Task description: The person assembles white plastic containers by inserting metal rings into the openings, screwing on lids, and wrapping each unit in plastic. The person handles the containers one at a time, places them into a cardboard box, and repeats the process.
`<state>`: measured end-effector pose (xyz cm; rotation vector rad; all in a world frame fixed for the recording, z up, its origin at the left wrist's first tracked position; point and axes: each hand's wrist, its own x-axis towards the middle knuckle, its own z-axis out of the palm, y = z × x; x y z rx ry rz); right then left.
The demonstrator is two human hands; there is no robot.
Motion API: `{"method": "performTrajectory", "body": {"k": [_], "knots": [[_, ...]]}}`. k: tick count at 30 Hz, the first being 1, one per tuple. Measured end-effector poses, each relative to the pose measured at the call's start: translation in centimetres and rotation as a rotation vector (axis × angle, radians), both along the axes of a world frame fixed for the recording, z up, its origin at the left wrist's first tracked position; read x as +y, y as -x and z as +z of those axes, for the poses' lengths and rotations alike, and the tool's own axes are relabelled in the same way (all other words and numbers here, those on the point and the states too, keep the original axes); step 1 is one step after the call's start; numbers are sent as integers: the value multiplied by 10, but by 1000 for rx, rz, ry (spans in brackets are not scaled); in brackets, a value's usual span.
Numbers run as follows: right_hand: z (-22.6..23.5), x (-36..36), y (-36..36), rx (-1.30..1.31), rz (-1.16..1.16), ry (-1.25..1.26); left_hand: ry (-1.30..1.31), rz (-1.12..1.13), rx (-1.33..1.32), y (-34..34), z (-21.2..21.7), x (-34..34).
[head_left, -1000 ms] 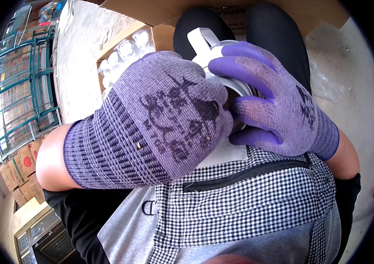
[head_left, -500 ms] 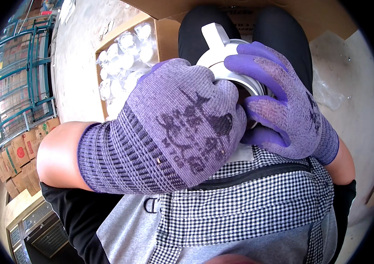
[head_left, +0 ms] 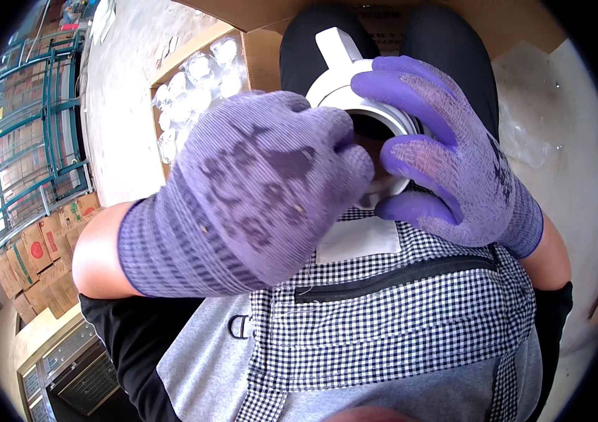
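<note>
- Pale concrete floor fills the upper left of the frame, with an open cardboard box lying on it near the top centre.
- At the upper centre of the frame, a white plastic fitting with a round opening and a short square stub at its top sits between both gloved hands, above the person's lap.
- On the right side of the fitting, the right hand in a purple coated glove is wrapped around its rim, fingers curled over the top edge and thumb pressed against the lower edge; it grips the fitting firmly.
- In the centre of the frame, the left hand in a matching purple knit glove is bunched, its fingertips reaching to the dark mouth of the fitting; whether they pinch something there cannot be told, as the glove hides it.
- Just below the hands, a black-and-white checked apron with a black strap across it covers the person's front, over a grey top and black sleeves.
- Behind the fitting, black trousers show at the top centre.
- Inside the cardboard box at the upper left centre lie rows of small clear-wrapped pieces.
- A crumpled clear plastic bag lies on the floor at the right.
- At the far left edge, a green metal cage rack holds stacked brown cartons.
</note>
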<state>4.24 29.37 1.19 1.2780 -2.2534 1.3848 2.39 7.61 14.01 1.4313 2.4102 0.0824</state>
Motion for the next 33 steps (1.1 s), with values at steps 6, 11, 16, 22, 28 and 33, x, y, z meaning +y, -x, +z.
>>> {"method": "performTrajectory", "body": {"k": [6, 11, 16, 22, 28, 33], "knots": [[11, 1, 12, -54, 14, 106, -283, 71, 7, 19, 9, -15], [14, 4, 2, -46, -24, 38, -316, 94, 130, 20, -5, -35], [17, 0, -6, -76, -16, -11, -481, -14, 263, 6, -21, -48], [22, -9, -9, -59, -6, -43, -408, -45, 215, -3, -20, -50], [22, -10, -12, -80, 19, -28, -321, 47, 192, -13, -19, -48], [22, -8, -9, -99, 37, -37, -451, -51, 113, -5, -29, -57]]}}
